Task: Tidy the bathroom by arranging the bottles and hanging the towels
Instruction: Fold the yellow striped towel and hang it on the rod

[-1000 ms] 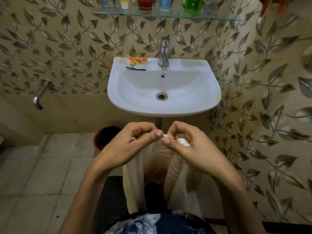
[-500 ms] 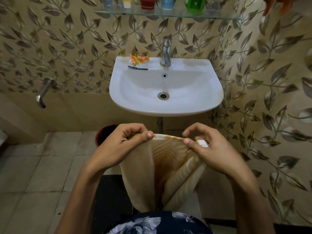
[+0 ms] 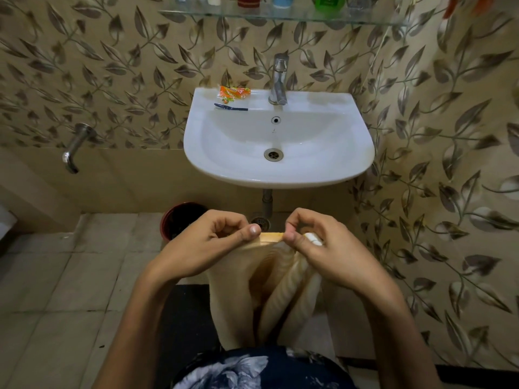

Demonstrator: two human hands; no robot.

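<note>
Both hands work in front of the white washbasin point(image 3: 280, 169), near the body. Left hand point(image 3: 207, 245) and right hand point(image 3: 323, 248) each pinch the top hem of a cream towel point(image 3: 238, 299) between thumb and curled fingers, thumbs close together; the cloth hangs down in folds. Bottles point(image 3: 280, 0) stand in a row on the glass shelf point(image 3: 280, 18), far above the tap point(image 3: 278, 80). An orange sachet point(image 3: 233, 92) lies on the basin's far left ledge. A red bucket point(image 3: 179, 220) sits on the floor, left.

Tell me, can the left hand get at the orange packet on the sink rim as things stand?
Probably not yet. The left hand pinches the towel along with the right hand, so its grip is taken. Otherwise the path up to the orange packet on the sink looks clear.
</note>
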